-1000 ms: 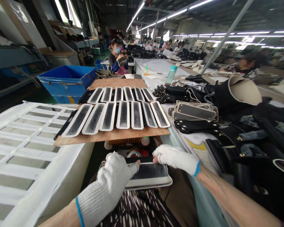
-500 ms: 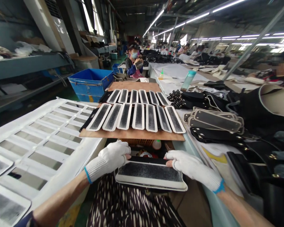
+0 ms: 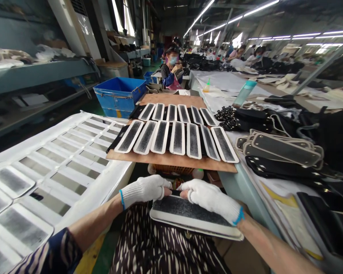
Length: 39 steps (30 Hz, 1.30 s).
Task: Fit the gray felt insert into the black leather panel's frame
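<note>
- Black with a white border, a flat padded panel (image 3: 193, 217) lies across the person's lap, over a striped skirt (image 3: 160, 251), just below the near edge of the brown board.
- The left hand (image 3: 144, 189), in a white knit glove, has its fingers curled together and pinching the panel's far left corner.
- The right hand (image 3: 210, 198), also gloved, lies on top of the panel with its fingers pressed together at the far edge, their tips almost meeting the left hand's.
- Straight ahead, a brown board (image 3: 171, 161) carries two rows of similar panels (image 3: 177, 137), laid side by side and slightly overlapping.
- Under the board's near edge part of an orange basket (image 3: 171, 169) shows.
- To the left, a white sheet with cut-out slots (image 3: 63, 152) covers the surface; a few more panels (image 3: 11, 180) rest at its near left corner.
- To the right, a stack of dark straps with pale edges (image 3: 280, 146) sits on the surface among black bag parts.
- Further back are a blue bin (image 3: 118, 93), a teal bottle (image 3: 244, 93) and a seated person in a mask (image 3: 171, 70).
</note>
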### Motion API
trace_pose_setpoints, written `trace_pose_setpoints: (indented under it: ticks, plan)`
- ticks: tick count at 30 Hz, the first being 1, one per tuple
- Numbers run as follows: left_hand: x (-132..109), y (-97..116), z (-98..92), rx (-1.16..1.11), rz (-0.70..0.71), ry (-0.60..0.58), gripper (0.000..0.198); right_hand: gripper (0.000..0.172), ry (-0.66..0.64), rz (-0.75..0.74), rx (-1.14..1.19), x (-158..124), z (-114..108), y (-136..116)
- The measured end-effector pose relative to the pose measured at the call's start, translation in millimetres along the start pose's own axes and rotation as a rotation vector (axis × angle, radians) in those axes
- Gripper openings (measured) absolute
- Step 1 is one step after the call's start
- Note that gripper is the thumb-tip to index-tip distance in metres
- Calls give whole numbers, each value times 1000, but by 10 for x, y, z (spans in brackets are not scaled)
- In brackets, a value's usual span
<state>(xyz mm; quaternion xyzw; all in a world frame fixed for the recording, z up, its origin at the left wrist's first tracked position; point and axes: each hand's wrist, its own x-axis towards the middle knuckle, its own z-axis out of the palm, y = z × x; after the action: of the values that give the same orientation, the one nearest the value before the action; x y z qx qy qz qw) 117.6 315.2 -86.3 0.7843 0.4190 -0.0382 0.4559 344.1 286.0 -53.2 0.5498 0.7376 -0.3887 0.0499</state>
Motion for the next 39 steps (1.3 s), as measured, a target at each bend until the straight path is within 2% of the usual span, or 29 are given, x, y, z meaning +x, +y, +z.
trace_pose_setpoints:
  ticks: [7, 11, 14, 17, 19, 22, 25, 28, 34, 39]
  plan:
    - [11, 47, -36, -25, 58, -13, 22, 22, -10, -22, 13, 90, 29, 51]
    - [17, 38, 15, -81, 92, 30, 21, 19, 132, -29, 22, 90, 149, 58]
    - [-61, 69, 91, -173, 89, 161, 32, 18, 303, -34, 44, 84, 271, 55]
    - [-233, 109, 154, -260, 65, 385, 45, 14, 419, -52, 69, -15, 346, 45]
    - [-393, 126, 188, -288, 69, 508, 40, 8, 471, -88, 77, -168, 386, 27]
    - [-647, 125, 288, -197, 159, 611, 23, 17, 575, -195, 57, -466, 510, -6]
    - [-813, 99, 476, 71, 278, 619, 21, 20, 679, -272, 10, -681, 730, -27]
    - [-852, 67, 655, 251, 319, 590, 23, 21, 749, -309, -46, -719, 943, -46]
    - [-844, 64, 747, 299, 71, 462, 36, 32, 833, -303, -194, -622, 1073, -97]
    - [-854, 149, 709, 323, -38, 405, 41, 24, 840, -193, -230, -609, 1119, -131]
